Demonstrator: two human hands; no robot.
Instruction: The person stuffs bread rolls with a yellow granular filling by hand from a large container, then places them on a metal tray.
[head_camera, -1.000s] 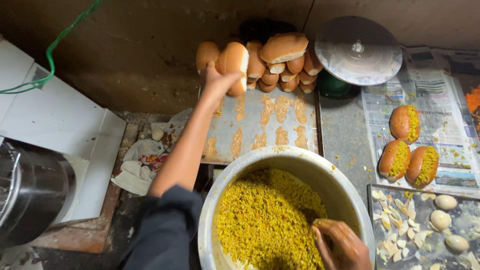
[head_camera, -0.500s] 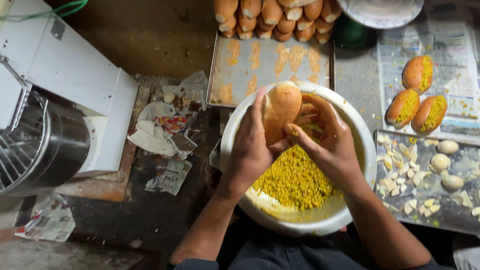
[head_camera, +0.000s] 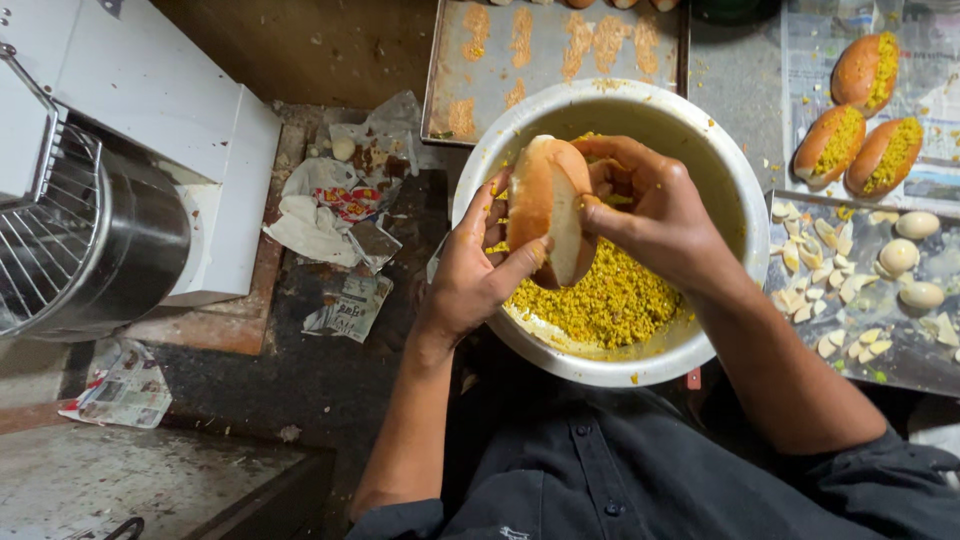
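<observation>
Item one: left hand (head_camera: 480, 270). I am seeing it cupping a split bread bun (head_camera: 548, 205) from below and from the left, fingers curling round the crust, thumb pressing across the cut face. The bun is hanging tilted over the middle of the large metal bowl (head_camera: 740, 210), above the filling, not touching the rim.

Item two: right hand (head_camera: 650, 205). I am reading its fingers as bunched together and pinching at the bun's open right edge, thumb lying against the white crumb. Whether any filling is sitting between the fingertips I cannot tell.

Item three: yellow crumbly filling (head_camera: 610, 295), lying heaped in the lower half of the bowl, below both hands.

Item four: metal baking tray (head_camera: 470, 95), lying just beyond the bowl's far rim, carrying smears of orange-brown residue.

Item five: three filled buns (head_camera: 862, 125), resting on newspaper (head_camera: 805, 60) at the worktop's far right corner, well apart from the hands.

Item six: flat tray (head_camera: 900, 370) at the right edge, holding peeled garlic cloves (head_camera: 900, 255) and their skins.

Item seven: white machine with a wire-guarded steel drum (head_camera: 120, 190), occupying the left edge. Crumpled paper scraps (head_camera: 330, 210) are lying between it and the bowl.
</observation>
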